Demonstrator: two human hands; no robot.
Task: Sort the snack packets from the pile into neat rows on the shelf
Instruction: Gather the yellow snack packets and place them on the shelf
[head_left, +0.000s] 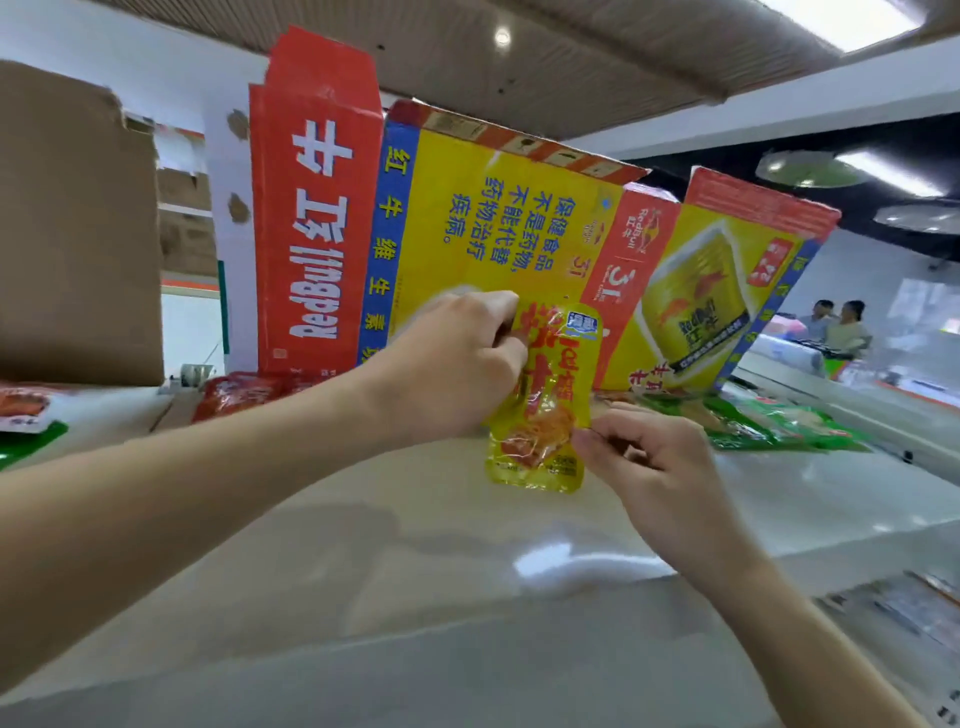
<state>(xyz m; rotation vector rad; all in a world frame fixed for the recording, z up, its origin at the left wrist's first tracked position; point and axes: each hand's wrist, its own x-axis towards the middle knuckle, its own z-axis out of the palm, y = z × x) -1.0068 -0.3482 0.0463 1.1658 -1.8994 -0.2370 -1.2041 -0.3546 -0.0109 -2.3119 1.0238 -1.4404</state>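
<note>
Flattened Red Bull cartons (498, 208) stand along the far side of the glossy shelf (415, 545). At centre, the yellow snack packet (550, 415) is held upright: the left hand (447, 364) grips its upper part, the right hand (649, 457) pinches its lower right edge. Red packets (239, 392) lie far left, green packets (779, 423) far right.
</note>
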